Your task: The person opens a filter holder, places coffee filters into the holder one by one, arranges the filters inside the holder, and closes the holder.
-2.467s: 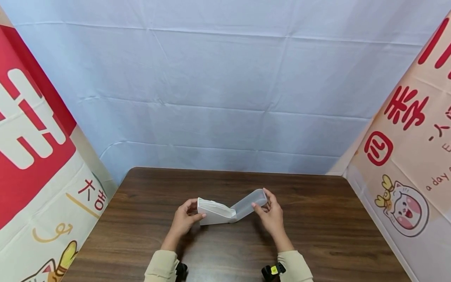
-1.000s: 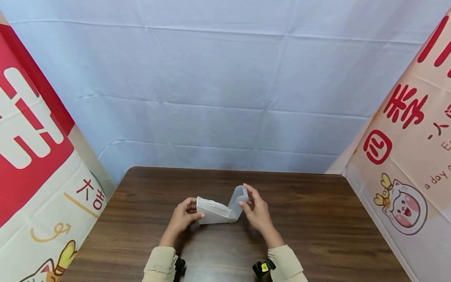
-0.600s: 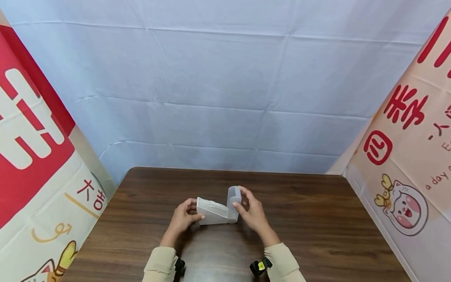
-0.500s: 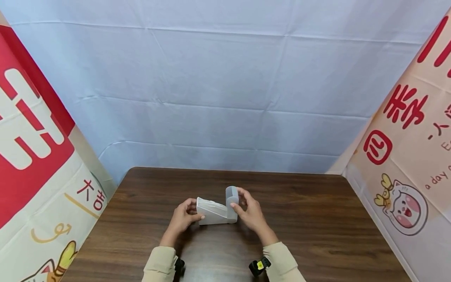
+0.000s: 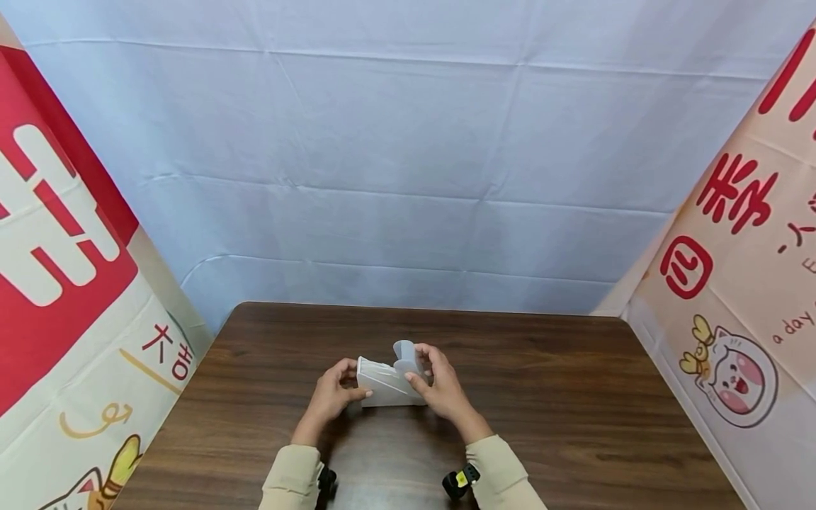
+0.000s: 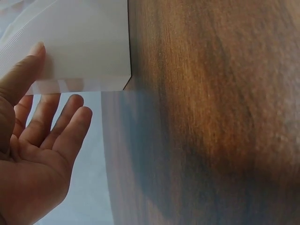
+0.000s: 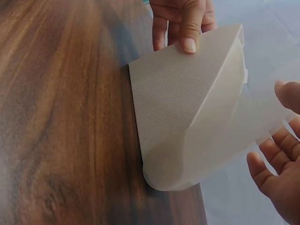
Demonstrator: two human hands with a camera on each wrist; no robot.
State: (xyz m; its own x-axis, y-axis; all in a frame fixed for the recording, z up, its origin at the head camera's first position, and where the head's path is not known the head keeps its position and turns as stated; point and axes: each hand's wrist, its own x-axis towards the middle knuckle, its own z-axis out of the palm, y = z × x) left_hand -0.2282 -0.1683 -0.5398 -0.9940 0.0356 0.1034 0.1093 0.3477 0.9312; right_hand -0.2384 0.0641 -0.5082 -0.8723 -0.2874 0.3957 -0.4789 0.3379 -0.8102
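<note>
A white storage box (image 5: pixel 385 394) with a slanted top stands on the table near its middle. Something white and folded (image 5: pixel 381 369) fills its sloping opening; the exact kind is unclear. At the box's right end a translucent hinged lid (image 5: pixel 405 363) stands tilted to the left over the opening, partly raised. My left hand (image 5: pixel 330 398) grips the box's left end, thumb on the front wall (image 6: pixel 89 51) and fingers behind. My right hand (image 5: pixel 445 391) pinches the lid between thumb and fingers; in the right wrist view the lid (image 7: pixel 248 112) spans from the box to that hand.
The brown wooden table (image 5: pixel 574 397) extends to both sides of the box. Behind it hangs a pale blue cloth (image 5: pixel 408 177). Printed banners stand at the left (image 5: pixel 64 212) and right (image 5: pixel 720 283). Each wrist carries a small black camera (image 5: pixel 460 482).
My right hand has swung the lid up from its low position at the right and over to the left, toward the box's opening. The left hand and the box have stayed in place.
</note>
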